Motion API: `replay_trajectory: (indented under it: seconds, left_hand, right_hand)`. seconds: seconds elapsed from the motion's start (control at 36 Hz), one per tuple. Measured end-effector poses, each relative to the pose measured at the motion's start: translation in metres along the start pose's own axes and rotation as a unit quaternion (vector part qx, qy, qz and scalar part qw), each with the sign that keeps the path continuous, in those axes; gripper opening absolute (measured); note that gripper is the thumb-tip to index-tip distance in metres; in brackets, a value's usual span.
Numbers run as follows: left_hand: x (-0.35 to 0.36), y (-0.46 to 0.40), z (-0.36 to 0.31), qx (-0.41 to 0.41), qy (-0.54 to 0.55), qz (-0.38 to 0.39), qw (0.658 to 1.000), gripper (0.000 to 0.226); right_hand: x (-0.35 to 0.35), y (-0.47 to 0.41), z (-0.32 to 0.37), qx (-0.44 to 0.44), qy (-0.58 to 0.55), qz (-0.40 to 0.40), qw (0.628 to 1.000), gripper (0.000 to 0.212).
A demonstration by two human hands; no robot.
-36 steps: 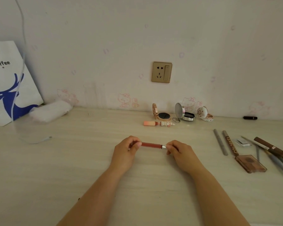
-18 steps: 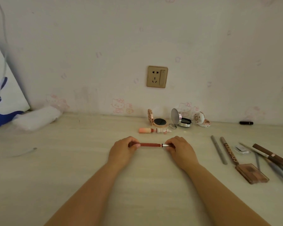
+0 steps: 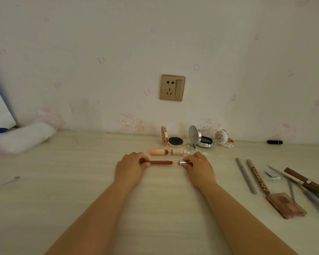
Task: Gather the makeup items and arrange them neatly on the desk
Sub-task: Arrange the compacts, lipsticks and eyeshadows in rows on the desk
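Observation:
My left hand (image 3: pixel 130 168) grips the red lip gloss tube (image 3: pixel 160 162), held level just above the desk (image 3: pixel 72 199). My right hand (image 3: pixel 198 167) pinches its silver cap (image 3: pixel 184 163), pulled a short way off the tube, with a pale wand stem showing in the gap. Right behind lies a pink lipstick (image 3: pixel 157 151) with a figurine cap. Three open compacts stand at the wall: a rose-gold one (image 3: pixel 173 141), a silver one (image 3: pixel 201 138) and a floral one (image 3: pixel 224 138).
At the right lie a grey pencil (image 3: pixel 246 175), a brown Colorkey pencil (image 3: pixel 257 176), a brown palette (image 3: pixel 285 206), a small sharpener (image 3: pixel 272 175) and several more pencils (image 3: pixel 306 181). A black tube (image 3: pixel 274 142) rests by the wall. A white roll (image 3: pixel 24 137) sits far left.
The cap was joined to the tube; my right hand has now pulled it a little to the right, opening a gap. The camera has tilted and shifted slightly.

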State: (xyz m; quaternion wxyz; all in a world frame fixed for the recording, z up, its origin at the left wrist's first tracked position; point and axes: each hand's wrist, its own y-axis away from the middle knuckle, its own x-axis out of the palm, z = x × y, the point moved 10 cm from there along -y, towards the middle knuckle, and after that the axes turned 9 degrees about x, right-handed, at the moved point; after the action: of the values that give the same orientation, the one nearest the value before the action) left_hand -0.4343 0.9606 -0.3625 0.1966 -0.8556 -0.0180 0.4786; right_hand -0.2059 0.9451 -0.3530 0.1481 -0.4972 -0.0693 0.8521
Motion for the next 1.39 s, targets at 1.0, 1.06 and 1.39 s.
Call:
replay_trajectory:
  seconds: [1.0, 1.06, 1.39]
  left_hand:
    - [0.065, 0.025, -0.197, 0.212, 0.013, 0.011, 0.977, 0.025]
    - [0.078, 0.027, -0.223, 0.228, 0.02, 0.03, 0.973, 0.026]
    - [0.13, 0.029, -0.301, 0.259, 0.006, 0.106, 0.96, 0.031]
  right_hand:
    - [-0.117, 0.068, -0.088, 0.17, 0.124, -0.166, 0.963, 0.027]
    - [-0.135, 0.075, -0.107, 0.199, 0.129, -0.181, 0.954, 0.028]
    - [-0.15, 0.091, -0.17, 0.296, 0.174, -0.1, 0.934, 0.029]
